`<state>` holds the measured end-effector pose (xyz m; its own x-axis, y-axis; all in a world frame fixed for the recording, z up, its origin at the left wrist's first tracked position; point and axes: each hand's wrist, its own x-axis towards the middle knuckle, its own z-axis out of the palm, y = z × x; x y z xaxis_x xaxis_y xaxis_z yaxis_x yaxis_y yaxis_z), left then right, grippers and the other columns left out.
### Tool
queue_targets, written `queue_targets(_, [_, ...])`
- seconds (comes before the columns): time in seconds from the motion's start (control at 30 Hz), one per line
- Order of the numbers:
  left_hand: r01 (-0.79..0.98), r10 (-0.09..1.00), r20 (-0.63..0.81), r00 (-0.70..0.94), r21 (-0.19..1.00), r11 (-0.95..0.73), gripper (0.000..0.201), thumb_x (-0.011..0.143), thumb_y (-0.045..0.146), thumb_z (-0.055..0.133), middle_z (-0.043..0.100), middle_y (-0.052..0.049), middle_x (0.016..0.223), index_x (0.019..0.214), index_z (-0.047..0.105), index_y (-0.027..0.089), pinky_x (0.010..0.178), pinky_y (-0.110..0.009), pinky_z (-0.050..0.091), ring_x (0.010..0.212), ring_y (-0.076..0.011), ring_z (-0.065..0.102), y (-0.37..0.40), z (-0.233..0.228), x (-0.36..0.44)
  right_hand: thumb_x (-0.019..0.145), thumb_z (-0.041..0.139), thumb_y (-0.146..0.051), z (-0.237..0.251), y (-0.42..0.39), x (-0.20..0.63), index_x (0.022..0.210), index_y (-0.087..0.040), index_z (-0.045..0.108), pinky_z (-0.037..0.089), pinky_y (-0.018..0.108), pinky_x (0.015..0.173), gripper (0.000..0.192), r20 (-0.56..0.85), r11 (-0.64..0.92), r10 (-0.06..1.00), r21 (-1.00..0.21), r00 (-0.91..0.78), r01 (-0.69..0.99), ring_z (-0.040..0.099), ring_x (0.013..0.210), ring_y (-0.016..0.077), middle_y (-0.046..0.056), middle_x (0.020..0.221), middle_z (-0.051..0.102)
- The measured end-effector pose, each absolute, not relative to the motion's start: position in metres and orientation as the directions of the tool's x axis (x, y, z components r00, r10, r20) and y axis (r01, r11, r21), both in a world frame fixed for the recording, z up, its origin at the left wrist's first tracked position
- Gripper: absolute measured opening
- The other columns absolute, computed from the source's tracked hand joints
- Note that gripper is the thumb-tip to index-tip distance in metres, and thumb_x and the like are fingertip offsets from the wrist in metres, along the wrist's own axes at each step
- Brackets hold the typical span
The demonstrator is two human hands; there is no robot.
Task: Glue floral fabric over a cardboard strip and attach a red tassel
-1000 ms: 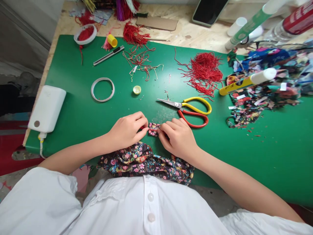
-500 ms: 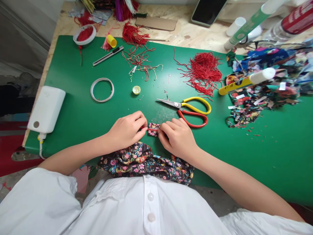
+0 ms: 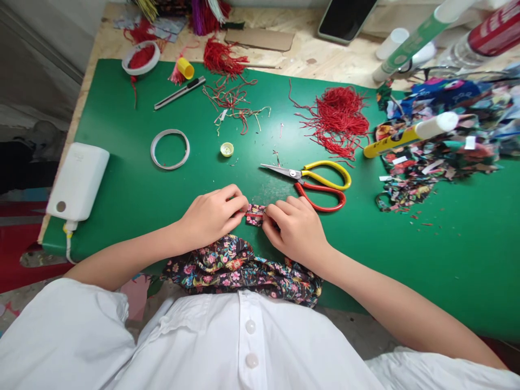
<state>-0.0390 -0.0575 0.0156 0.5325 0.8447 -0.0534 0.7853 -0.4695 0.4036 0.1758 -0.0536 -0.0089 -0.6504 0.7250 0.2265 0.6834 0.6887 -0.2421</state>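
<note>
A small piece of dark floral fabric (image 3: 255, 214) with a red cord across it lies on the green mat (image 3: 134, 184) near the front edge. My left hand (image 3: 211, 216) pinches its left end and my right hand (image 3: 294, 227) pinches its right end, fingertips pressed on the piece. A larger bunch of the same floral cloth (image 3: 239, 268) hangs over the mat's edge just below my hands.
Scissors with yellow and red handles (image 3: 312, 181) lie just beyond my right hand. A heap of red cords (image 3: 339, 116), a glue stick (image 3: 410, 135) and fabric scraps (image 3: 439, 157) sit to the right. A tape ring (image 3: 169, 149), a utility knife (image 3: 179, 92), a yellow cap (image 3: 226, 149) and a white power bank (image 3: 77, 181) lie left.
My left fingers have closed slightly further over the left end of the small fabric piece. Otherwise nothing has moved.
</note>
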Motion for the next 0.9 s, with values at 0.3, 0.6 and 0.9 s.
queue_targets(0.3, [0.678, 0.75, 0.053, 0.66, 0.387, -0.625, 0.029, 0.097, 0.021, 0.048, 0.067, 0.0, 0.096, 0.108, 0.072, 0.032, 0.065, -0.023, 0.043, 0.08, -0.0129, 0.062, -0.0542, 0.011, -0.0467, 0.092, 0.051, -0.021, -0.0092, -0.0539, 0.1763, 0.066, -0.018, 0.054, 0.025, 0.033, 0.065, 0.027, 0.236, 0.692, 0.721, -0.231, -0.651, 0.683, 0.041, 0.065, 0.018, 0.003, 0.061, 0.054])
queue_targets(0.6, [0.662, 0.695, 0.108, 0.711, 0.231, -0.713, 0.037, 0.102, 0.03, 0.037, 0.066, -0.003, 0.092, 0.101, 0.074, 0.028, 0.058, -0.024, 0.036, 0.073, -0.0121, 0.055, -0.0539, 0.0106, -0.046, 0.091, 0.052, -0.021, -0.0069, -0.0542, 0.1773, 0.067, -0.018, 0.056, 0.026, 0.033, 0.066, 0.025, 0.217, 0.678, 0.735, -0.201, -0.643, 0.707, 0.04, 0.065, 0.0187, 0.003, 0.061, 0.054])
queue_targets(0.9, [0.652, 0.683, 0.112, 0.722, 0.223, -0.725, 0.039, 0.103, 0.031, 0.036, 0.065, -0.004, 0.089, 0.092, 0.073, 0.024, 0.055, -0.024, 0.036, 0.071, -0.0116, 0.054, -0.0524, 0.0104, -0.0454, 0.092, 0.051, -0.021, -0.0009, -0.0528, 0.1854, 0.068, -0.018, 0.056, 0.026, 0.033, 0.066, 0.024, 0.182, 0.685, 0.729, -0.178, -0.66, 0.707, 0.04, 0.066, 0.0196, 0.004, 0.062, 0.054])
